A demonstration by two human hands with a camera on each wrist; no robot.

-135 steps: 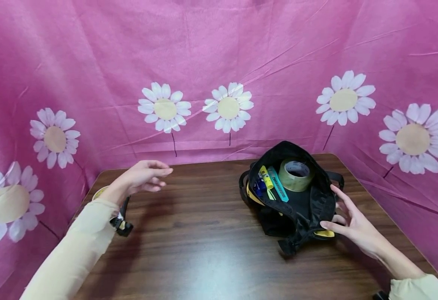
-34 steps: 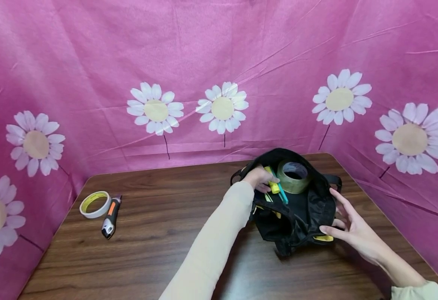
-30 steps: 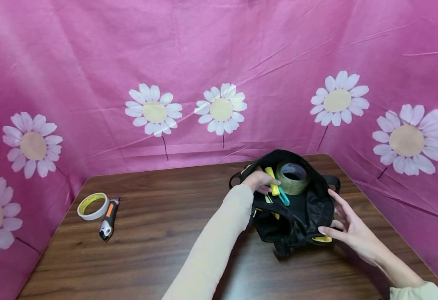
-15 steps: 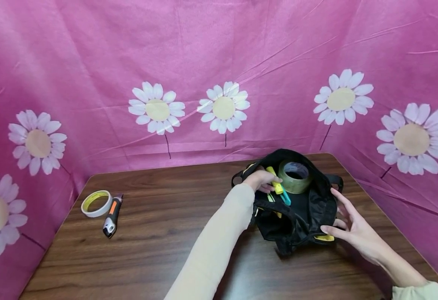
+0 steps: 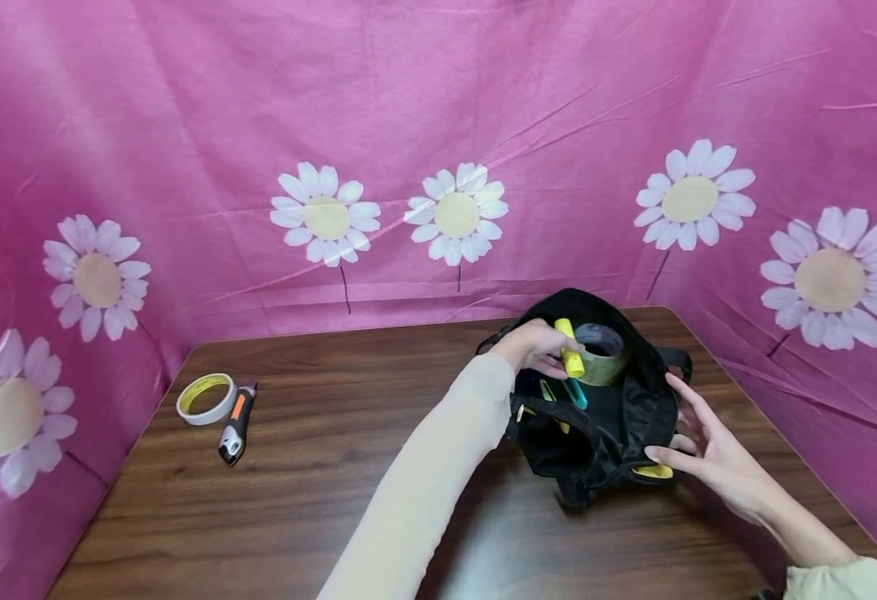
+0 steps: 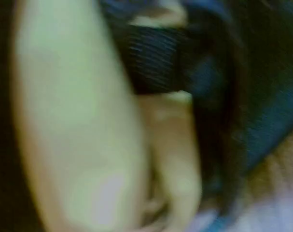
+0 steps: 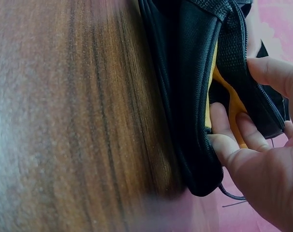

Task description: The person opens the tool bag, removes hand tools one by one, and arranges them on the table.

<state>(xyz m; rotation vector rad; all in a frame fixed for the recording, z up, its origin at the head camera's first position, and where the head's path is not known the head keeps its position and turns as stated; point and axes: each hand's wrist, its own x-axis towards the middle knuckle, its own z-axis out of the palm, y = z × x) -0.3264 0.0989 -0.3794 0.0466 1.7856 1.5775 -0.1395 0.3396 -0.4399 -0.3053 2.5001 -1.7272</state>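
The tube, pinched by the left hand, shows only in head view; right wrist view bares the right hand gripping inside the bag. The tube slants, yellow.

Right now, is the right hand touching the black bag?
Touching. The right wrist view shows it: the right hand has its thumb against one edge of the black bag and a finger against the opposite edge, no gap visible.

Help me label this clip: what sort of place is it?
Probably a makeshift indoor booth for tabletop work: pink daisy-print cloth hangs behind and beside the wooden table, with a black bag on it.
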